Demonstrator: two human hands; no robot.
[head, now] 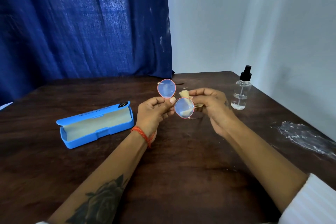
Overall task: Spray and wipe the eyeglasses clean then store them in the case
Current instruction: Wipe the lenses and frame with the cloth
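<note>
- Soft, even indoor light — moderately bright, with no hard beam.
- The blue curtain [81,23] glows in its upper middle, so light seems to pass through it from behind.
- The pale wall [254,20] at the right carries broad, faint grey shadow.
- The dark table [181,160] shows only weak, diffuse shadows beneath the forearms; a whitish patch [305,136] gleams near its right edge.
- The eyeglasses [175,99] lenses reflect a pale blue sheen.
- Wide-angle distortion bends the table edges and stretches the forearms toward the lower corners.
- Detail is slightly soft and grainy throughout, softer at the frame's corners.
</note>
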